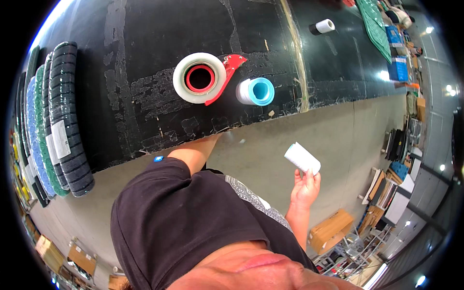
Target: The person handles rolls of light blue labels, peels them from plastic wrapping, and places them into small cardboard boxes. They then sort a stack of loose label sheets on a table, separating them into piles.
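Note:
My right hand (305, 188) is raised off the table's near edge, its fingers closed on the end of a white label roll (303, 158). A loose flap sticks up at the roll's far end. My left forearm (199, 152) runs in at the table's near edge, and the hand beyond it is hidden. On the black table (159, 29) lies a red tape dispenser (231, 72) with a large roll of clear tape (181, 77). Just right of it sits another white label roll (245, 92) with a light blue core.
Several plastic-wrapped rolled mats (65, 106) line the table's left end. A small white roll (326, 25) lies farther back, near a green wrapped bundle (374, 31). A cardboard box (332, 231) and shelving stand on the right. People work at the far right.

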Tool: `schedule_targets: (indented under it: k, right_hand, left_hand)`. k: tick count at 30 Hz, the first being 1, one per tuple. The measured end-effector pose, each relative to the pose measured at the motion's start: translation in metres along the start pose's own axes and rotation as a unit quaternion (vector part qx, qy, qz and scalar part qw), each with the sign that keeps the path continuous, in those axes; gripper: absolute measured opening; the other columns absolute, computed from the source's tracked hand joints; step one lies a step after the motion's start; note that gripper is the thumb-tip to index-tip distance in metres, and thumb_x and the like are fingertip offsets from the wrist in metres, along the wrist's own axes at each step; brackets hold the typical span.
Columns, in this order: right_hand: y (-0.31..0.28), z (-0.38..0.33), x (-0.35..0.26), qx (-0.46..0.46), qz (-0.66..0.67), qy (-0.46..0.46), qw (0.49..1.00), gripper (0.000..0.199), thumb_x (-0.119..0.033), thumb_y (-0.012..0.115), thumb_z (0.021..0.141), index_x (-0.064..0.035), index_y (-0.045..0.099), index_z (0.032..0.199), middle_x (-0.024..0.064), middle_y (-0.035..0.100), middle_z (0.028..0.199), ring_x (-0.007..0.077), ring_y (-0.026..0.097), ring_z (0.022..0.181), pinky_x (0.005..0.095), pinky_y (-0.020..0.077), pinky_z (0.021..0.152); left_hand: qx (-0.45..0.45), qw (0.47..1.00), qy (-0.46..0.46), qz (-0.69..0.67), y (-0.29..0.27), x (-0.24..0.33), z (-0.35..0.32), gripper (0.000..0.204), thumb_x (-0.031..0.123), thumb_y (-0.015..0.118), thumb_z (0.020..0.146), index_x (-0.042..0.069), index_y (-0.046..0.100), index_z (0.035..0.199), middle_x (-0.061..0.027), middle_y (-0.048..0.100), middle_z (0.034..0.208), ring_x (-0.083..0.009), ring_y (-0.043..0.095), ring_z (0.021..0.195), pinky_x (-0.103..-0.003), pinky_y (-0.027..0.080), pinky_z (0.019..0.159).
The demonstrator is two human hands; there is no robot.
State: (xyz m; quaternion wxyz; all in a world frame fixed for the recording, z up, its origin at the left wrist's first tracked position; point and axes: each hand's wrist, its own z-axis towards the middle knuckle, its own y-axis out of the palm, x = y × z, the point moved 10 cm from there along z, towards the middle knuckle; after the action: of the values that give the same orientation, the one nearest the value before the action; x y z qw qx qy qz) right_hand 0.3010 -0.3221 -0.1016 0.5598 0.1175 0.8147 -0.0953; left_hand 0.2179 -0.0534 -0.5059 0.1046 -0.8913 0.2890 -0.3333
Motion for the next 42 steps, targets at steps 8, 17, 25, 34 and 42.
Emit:
schedule_targets:
  k: [8,17,25,34,42]
  right_hand:
    - [0.031,0.056,-0.008,-0.113,-0.019,0.014,0.993,0.021,-0.01,0.051,0.099,-0.0036,0.051,0.119,0.0082,0.058,0.116,0.0189,0.057,0.105,0.0372,0.0501,0.085]
    - [-0.031,0.118,-0.026,-0.177,0.053,0.005,0.983,0.029,-0.007,0.055,0.096,-0.0054,0.053,0.125,0.0049,0.062,0.112,0.015,0.06,0.097,0.0307,0.053,0.079]
    - [-0.195,0.183,-0.07,-0.118,0.139,-0.027,0.983,0.028,-0.009,0.056,0.097,-0.0034,0.053,0.124,0.0051,0.061,0.112,0.0138,0.059,0.096,0.0295,0.0522,0.081]
    - [-0.37,0.294,-0.104,-0.011,0.218,-0.053,0.975,0.017,-0.012,0.056,0.096,-0.0042,0.055,0.111,0.0065,0.061,0.109,0.0167,0.058,0.096,0.0331,0.051,0.08]
    - [-0.456,0.499,-0.206,-0.001,0.408,-0.069,0.911,0.025,-0.016,0.063,0.093,-0.005,0.053,0.113,0.0078,0.059,0.107,0.0191,0.057,0.094,0.0342,0.054,0.081]
  left_hand:
    - [0.039,0.997,0.019,-0.067,-0.025,0.04,0.0,0.036,0.03,0.062,0.091,0.007,0.063,0.119,-0.0122,0.065,0.108,-0.0228,0.061,0.105,-0.04,0.048,0.089]
    - [0.449,0.822,0.35,-0.022,-0.229,0.279,-0.296,0.022,0.009,0.078,0.067,0.006,0.068,0.087,-0.0089,0.065,0.094,-0.0279,0.06,0.093,-0.039,0.049,0.082]
    - [0.559,0.815,0.059,0.14,-0.228,0.318,-0.237,0.048,0.025,0.077,0.076,0.005,0.062,0.116,-0.0206,0.03,0.151,-0.0389,0.035,0.137,-0.041,0.038,0.108]
    - [0.679,0.72,0.111,-0.088,-0.258,0.288,-0.207,0.028,0.019,0.066,0.088,-0.007,0.065,0.097,-0.0245,0.05,0.136,-0.0339,0.054,0.117,-0.037,0.046,0.096]
    - [0.239,0.7,0.417,-0.529,-0.195,0.662,-0.076,0.023,0.014,0.057,0.098,0.0,0.056,0.116,-0.0112,0.061,0.116,-0.0225,0.062,0.106,-0.037,0.05,0.096]
